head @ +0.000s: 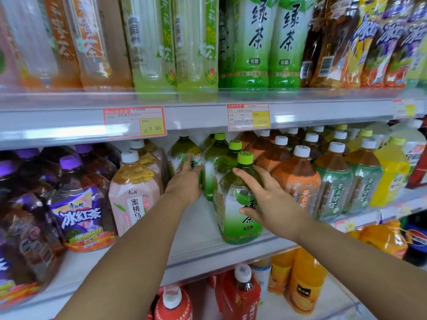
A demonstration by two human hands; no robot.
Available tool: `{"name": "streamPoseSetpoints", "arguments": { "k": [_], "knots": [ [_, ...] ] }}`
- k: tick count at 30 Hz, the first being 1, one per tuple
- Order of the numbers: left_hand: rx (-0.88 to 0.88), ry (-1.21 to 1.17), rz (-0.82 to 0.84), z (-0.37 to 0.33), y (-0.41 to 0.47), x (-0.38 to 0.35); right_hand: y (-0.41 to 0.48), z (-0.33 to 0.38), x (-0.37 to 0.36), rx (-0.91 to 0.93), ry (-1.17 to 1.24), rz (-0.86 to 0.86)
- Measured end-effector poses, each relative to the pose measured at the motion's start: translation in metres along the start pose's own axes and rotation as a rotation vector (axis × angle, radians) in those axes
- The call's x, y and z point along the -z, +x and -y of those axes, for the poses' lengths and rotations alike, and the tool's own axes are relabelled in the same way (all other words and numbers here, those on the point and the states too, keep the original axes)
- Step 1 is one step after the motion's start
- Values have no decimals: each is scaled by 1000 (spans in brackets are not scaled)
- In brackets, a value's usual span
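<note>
Purple-capped iced tea bottles (78, 204) far left, then pink-label bottle (132, 195). Left hand (184, 179) is deep in the shelf gap with its back to the camera, index finger straight against the label of the back green tea bottle (183, 148); touching, no clear wrap. Right hand (268, 199) is spread wide and cupped round the front green tea bottle (233, 197), thumb on the label, index finger on the shoulder below the green cap. That bottle stands upright at the shelf (196, 234) front edge, just beside the orange-label bottle (298, 179).
</note>
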State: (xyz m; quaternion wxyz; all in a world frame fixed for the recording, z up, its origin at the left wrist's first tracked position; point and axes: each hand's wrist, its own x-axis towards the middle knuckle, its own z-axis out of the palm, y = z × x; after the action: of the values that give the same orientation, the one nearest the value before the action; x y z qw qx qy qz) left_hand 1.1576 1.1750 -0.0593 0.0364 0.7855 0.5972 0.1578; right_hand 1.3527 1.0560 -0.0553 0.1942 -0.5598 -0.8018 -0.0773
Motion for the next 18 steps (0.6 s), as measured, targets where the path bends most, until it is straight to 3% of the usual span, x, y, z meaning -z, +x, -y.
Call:
{"name": "streamPoseSetpoints", "arguments": {
  "k": [2,6,8,14,18],
  "knots": [
    [1,-183,-163,-12,-25,-4,0,1,2,0,18,23],
    [-155,-576,-674,-53,-99,-19,-15,-6,19,62,57,36],
    [-230,-721,-766,-80,-126,-27,-38,-19,30,80,69,-23],
    [-622,-841,-548,-181,-153,-71,-155,-93,66,-155,121,-109],
    [-755,-879,-257,-248,-165,-118,-252,-137,92,-416,103,-120]
  ]
}}
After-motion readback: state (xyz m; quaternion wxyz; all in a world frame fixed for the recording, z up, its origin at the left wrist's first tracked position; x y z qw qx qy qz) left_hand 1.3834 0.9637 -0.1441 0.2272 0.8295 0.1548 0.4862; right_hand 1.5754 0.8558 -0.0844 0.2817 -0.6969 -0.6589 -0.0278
